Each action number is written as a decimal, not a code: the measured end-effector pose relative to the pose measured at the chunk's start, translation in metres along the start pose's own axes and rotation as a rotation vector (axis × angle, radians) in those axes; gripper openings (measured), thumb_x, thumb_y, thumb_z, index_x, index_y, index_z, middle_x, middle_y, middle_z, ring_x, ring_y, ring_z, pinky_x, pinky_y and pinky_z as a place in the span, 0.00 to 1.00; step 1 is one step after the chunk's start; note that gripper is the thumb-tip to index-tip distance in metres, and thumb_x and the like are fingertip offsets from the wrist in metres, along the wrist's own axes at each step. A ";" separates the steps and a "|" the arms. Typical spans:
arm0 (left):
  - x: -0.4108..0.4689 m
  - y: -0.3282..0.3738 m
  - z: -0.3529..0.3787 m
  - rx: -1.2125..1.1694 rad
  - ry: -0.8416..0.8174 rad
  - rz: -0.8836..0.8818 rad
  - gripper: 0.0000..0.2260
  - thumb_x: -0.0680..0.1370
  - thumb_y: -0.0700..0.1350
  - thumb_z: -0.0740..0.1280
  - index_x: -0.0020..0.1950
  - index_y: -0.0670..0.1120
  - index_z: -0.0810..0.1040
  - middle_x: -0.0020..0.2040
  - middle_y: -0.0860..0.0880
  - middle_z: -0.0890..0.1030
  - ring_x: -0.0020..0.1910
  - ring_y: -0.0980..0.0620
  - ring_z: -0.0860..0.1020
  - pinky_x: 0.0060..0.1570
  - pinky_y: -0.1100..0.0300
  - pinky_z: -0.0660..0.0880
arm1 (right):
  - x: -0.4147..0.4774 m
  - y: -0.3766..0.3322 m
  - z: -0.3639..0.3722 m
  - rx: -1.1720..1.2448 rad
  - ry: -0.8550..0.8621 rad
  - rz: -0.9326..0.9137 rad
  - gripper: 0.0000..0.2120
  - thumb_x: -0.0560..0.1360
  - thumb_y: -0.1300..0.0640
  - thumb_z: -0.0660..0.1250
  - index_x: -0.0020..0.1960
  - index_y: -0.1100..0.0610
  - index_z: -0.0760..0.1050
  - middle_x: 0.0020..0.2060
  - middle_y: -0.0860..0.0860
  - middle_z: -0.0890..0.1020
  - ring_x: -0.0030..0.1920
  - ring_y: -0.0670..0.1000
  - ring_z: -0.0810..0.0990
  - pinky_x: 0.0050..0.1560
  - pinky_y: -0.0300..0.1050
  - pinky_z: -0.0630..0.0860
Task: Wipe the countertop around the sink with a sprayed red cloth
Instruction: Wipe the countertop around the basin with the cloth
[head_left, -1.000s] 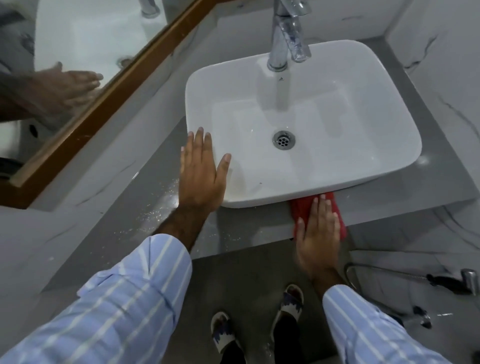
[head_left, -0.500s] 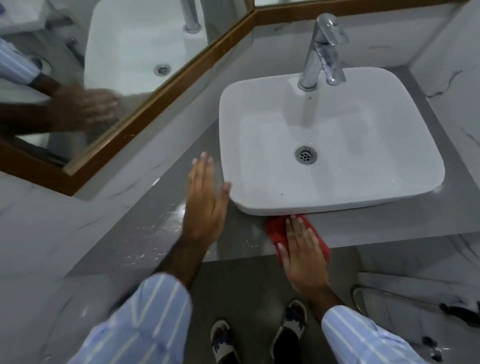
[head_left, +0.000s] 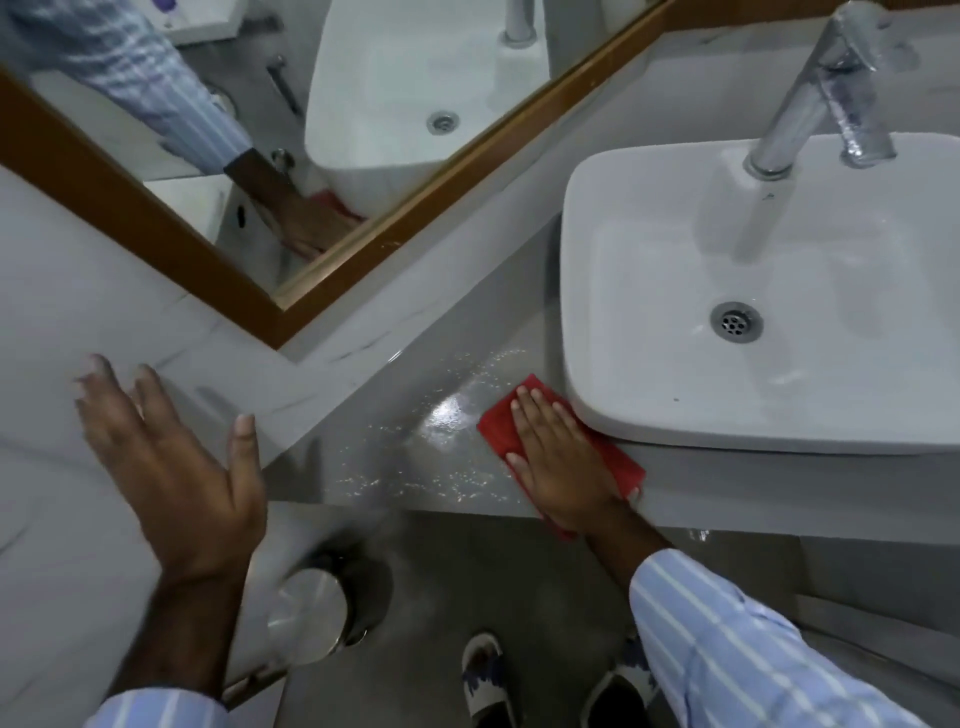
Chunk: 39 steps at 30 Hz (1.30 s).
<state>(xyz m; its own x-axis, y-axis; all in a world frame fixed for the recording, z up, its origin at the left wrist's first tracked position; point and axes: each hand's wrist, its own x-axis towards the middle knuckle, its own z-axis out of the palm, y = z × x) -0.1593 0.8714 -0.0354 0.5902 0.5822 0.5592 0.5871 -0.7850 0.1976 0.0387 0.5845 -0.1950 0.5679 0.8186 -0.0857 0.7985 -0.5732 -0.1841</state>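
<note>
Dim, cool light; soft picture from my head camera.
I see glare on the wet countertop (head_left: 441, 415) beside the sink's left edge, motion blur on the left hand (head_left: 171, 467) and tap (head_left: 831, 88), wide-angle bending at the edges.

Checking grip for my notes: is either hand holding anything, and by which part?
Right hand presses flat on the cloth's middle, not gripping. Left hand holds nothing.

Two bare hands, left hand (head_left: 174, 467) and right hand (head_left: 558, 460). Long light-blue sleeves with thin white stripes, left sleeve (head_left: 156, 712) and right sleeve (head_left: 748, 644), cuffs ending short of the wrists. Dark-and-white patterned sandals (head_left: 485, 680) on both feet.
</note>
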 end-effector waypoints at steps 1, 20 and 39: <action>0.008 -0.004 -0.001 0.064 0.005 0.006 0.35 0.85 0.57 0.58 0.85 0.41 0.51 0.85 0.36 0.50 0.85 0.36 0.50 0.81 0.35 0.53 | 0.013 0.000 -0.002 0.002 0.013 -0.007 0.32 0.86 0.45 0.46 0.83 0.64 0.51 0.84 0.60 0.55 0.84 0.59 0.53 0.82 0.59 0.57; 0.048 -0.017 0.029 0.435 0.155 0.123 0.39 0.84 0.61 0.61 0.84 0.36 0.52 0.82 0.31 0.59 0.81 0.31 0.55 0.82 0.41 0.40 | 0.072 -0.046 -0.010 0.132 0.116 0.632 0.33 0.85 0.48 0.50 0.82 0.68 0.51 0.82 0.64 0.58 0.82 0.62 0.59 0.81 0.57 0.59; 0.038 -0.057 0.005 0.407 0.166 0.244 0.39 0.84 0.57 0.63 0.85 0.39 0.49 0.83 0.36 0.57 0.86 0.46 0.42 0.84 0.45 0.45 | 0.115 -0.081 -0.009 0.036 0.081 0.440 0.32 0.86 0.44 0.47 0.84 0.62 0.50 0.84 0.59 0.55 0.84 0.58 0.52 0.84 0.58 0.52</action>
<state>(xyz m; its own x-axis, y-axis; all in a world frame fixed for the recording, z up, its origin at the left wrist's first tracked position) -0.1672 0.9393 -0.0293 0.6607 0.3248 0.6767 0.6312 -0.7284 -0.2666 0.0408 0.7249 -0.1809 0.8668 0.4910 -0.0868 0.4709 -0.8633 -0.1813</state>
